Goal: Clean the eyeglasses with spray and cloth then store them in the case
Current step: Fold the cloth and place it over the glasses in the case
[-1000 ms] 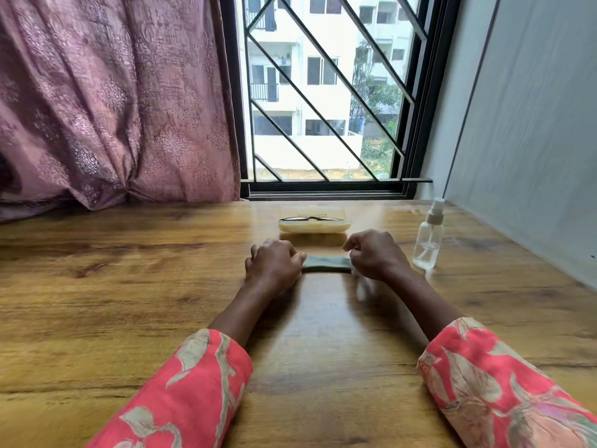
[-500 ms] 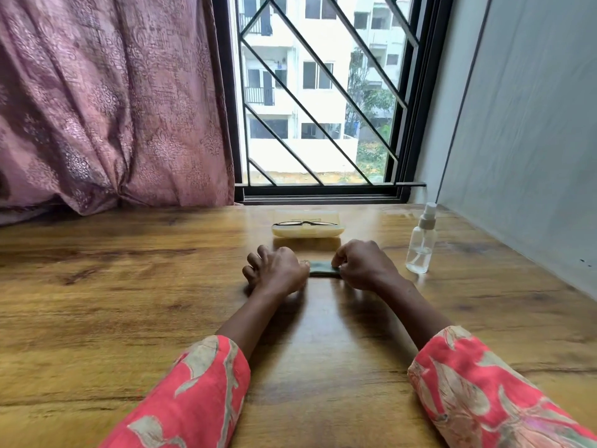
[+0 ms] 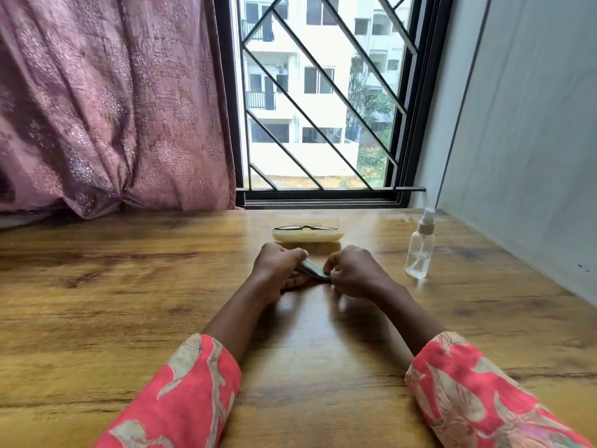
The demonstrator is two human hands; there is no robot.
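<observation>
Eyeglasses (image 3: 306,227) lie folded on top of the pale case (image 3: 307,235) at the far middle of the wooden table (image 3: 97,286), just beyond the hands; dark thin frame, lenses hard to make out at this range, so whether they are clean cannot be told.

Head view: the left hand (image 3: 277,268) and right hand (image 3: 353,273) each pinch an end of a small grey-green cloth (image 3: 312,270), fingers curled tight on it, the cloth raised a little off the wood between them; it looks folded, though the hands hide most of it. The spray bottle (image 3: 420,245) stands upright to the right, well apart from the glasses, untouched, a little clear liquid at its bottom.

Judging from this, the task is near its start; spraying, wiping and storing in the case all seem left to do.
</observation>
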